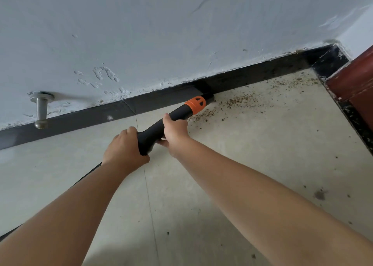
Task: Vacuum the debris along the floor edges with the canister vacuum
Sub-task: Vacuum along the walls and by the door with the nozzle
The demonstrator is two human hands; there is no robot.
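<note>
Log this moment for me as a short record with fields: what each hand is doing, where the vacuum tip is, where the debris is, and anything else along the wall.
left hand: left hand grips the wide rear end of the black vacuum wand
right hand: right hand grips the wand further forward, behind the orange collar
tip: nozzle at the dark skirting
debris: brown crumbs on the tiled floor, from the nozzle toward the corner
other: metal door stopper on the wall; red-brown door frame at right
</note>
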